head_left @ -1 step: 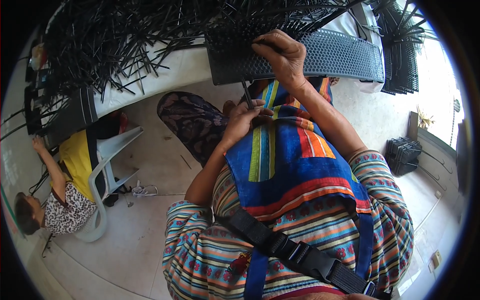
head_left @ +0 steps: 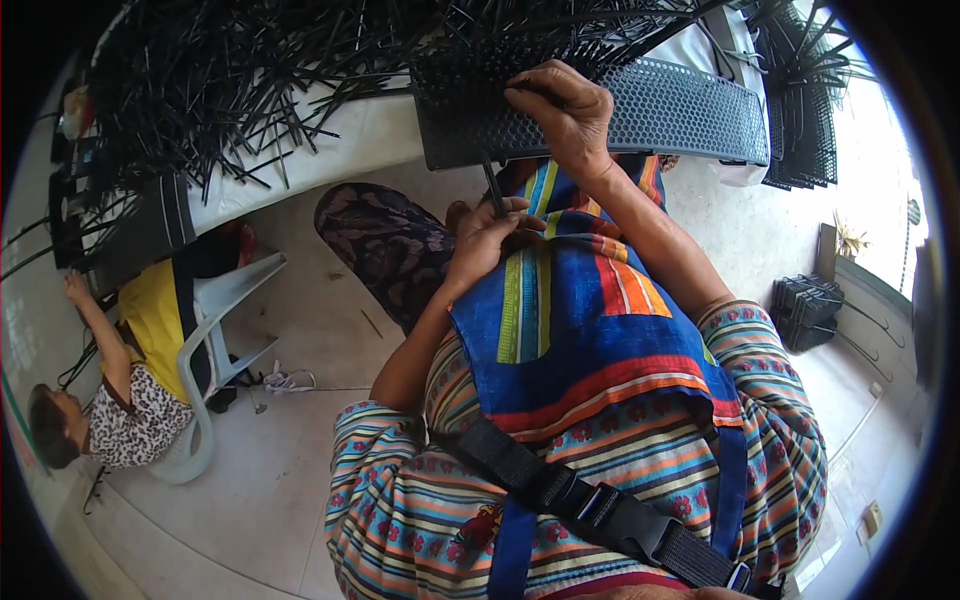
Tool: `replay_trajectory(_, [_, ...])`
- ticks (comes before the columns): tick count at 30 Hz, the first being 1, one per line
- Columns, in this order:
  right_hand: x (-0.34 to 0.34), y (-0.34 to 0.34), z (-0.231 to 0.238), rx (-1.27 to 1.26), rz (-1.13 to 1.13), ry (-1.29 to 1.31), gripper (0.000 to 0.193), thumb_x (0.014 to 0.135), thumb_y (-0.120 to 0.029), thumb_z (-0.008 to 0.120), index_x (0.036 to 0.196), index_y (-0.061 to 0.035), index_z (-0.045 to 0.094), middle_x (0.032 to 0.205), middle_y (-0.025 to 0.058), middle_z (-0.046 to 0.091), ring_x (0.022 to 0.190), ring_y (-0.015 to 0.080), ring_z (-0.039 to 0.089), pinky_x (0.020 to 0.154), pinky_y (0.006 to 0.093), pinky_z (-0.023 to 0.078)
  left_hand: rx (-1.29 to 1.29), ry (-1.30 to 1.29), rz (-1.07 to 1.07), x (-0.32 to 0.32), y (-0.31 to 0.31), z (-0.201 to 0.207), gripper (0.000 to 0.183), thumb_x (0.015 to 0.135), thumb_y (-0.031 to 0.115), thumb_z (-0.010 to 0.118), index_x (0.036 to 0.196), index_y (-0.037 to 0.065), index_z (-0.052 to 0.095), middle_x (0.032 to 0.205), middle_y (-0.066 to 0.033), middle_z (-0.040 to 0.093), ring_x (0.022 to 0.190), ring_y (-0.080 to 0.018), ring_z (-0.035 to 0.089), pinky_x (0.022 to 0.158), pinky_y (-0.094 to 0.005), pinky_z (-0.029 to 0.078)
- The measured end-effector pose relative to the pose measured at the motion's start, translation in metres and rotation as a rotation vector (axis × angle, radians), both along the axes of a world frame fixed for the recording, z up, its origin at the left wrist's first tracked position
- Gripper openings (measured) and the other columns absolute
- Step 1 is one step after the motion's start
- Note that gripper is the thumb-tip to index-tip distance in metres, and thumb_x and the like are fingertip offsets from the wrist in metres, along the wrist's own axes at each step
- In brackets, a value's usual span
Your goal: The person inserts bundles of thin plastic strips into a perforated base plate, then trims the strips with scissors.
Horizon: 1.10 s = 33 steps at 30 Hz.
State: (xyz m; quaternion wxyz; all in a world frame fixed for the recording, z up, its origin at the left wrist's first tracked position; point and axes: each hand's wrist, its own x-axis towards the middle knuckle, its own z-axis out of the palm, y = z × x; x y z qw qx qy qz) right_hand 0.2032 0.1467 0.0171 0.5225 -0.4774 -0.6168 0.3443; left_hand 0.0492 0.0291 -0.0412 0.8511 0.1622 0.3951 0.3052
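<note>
A curved black panel (head_left: 690, 110), full of small round holes, lies along the table's near edge. Short black pieces (head_left: 480, 75) stand up densely from its left part. My right hand (head_left: 572, 112) is above the panel beside them, its thumb and fingers pinched; whatever is in the pinch is too small to make out. Below the panel's near edge, my left hand (head_left: 485, 238) is closed around a thin dark strip (head_left: 494, 190). The strip's upper end reaches the underside of that edge. A striped blue apron (head_left: 580, 340) covers my lap.
Loose black strips (head_left: 240, 80) heap over the white-covered table (head_left: 390, 130). More black mesh panels (head_left: 805, 130) hang at its right end. Another person (head_left: 135, 410) sits at the left on a pale plastic chair (head_left: 200, 410). Black wire-handled items (head_left: 805, 310) stand on the right floor.
</note>
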Motion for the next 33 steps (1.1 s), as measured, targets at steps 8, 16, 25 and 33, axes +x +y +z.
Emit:
replay_trajectory(8, [-0.009,0.008,-0.004,0.044,-0.063,-0.178,0.012,0.073,-0.003,0.076,0.084,-0.0007,0.070,0.076,0.0080,0.064,0.065,0.0152,0.063,0.059,0.0242,0.047,-0.251,-0.046,0.194,0.000,0.013,0.000,0.024,0.100,0.014,0.046,0.118,0.003,0.057,0.098,-0.0155,0.069,0.079,-0.0187,0.068,0.071,-0.0289,0.054])
replay_trajectory(16, [-0.016,0.005,-0.003,0.066,-0.015,-0.458,0.013,0.073,-0.010,0.077,0.085,-0.0059,0.072,0.077,0.0068,0.064,0.068,0.0218,0.066,0.059,0.0282,0.050,-0.021,0.072,0.224,-0.001,0.007,0.013,0.023,0.100,0.018,0.045,0.116,0.002,0.052,0.097,-0.0144,0.067,0.081,-0.0206,0.067,0.071,-0.0311,0.054])
replay_trajectory(25, [-0.020,0.018,-0.007,0.191,0.005,-0.580,0.014,0.076,-0.015,0.073,0.088,-0.0093,0.072,0.081,0.0050,0.064,0.069,0.0262,0.066,0.060,0.0340,0.052,-0.095,-0.001,0.291,0.001,0.008,0.008,0.023,0.100,0.016,0.046,0.110,0.001,0.059,0.097,-0.0156,0.068,0.081,-0.0216,0.067,0.073,-0.0328,0.052])
replay_trajectory(33, [-0.005,-0.007,0.002,-0.120,0.097,-0.538,0.015,0.077,-0.016,0.072,0.085,-0.0031,0.070,0.075,0.0105,0.067,0.063,0.0238,0.067,0.057,0.0333,0.052,0.010,-0.141,0.317,0.002,0.008,0.014,0.024,0.099,0.016,0.049,0.113,0.000,0.060,0.098,-0.0156,0.068,0.079,-0.0210,0.066,0.072,-0.0321,0.052])
